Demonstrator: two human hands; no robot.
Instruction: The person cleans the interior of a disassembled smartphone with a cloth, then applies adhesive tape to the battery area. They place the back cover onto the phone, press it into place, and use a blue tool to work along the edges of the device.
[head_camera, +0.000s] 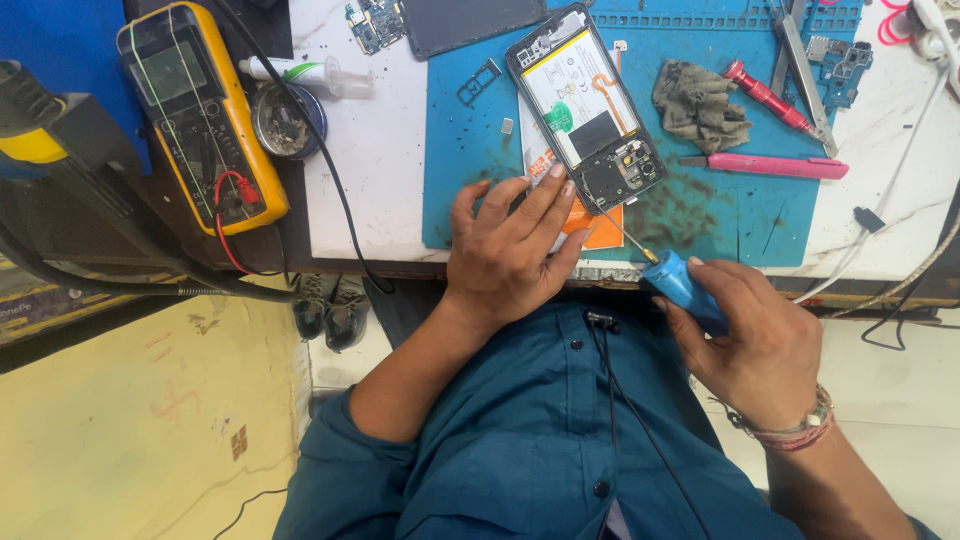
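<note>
Left hand (510, 250) presses flat beside the opened phone (590, 105), steadying it, while right hand (755, 340) grips blue screwdriver (680, 280), tip angled at its lower end.

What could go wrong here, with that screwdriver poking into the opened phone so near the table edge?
The thin tip of the blue-handled screwdriver in the right hand could slip and scratch the exposed parts of the opened phone. The left hand only steadies the phone's lower end with its fingertips, so it might shift. Any freed screw could roll off the blue mat, since the work sits near the table edge.
</note>
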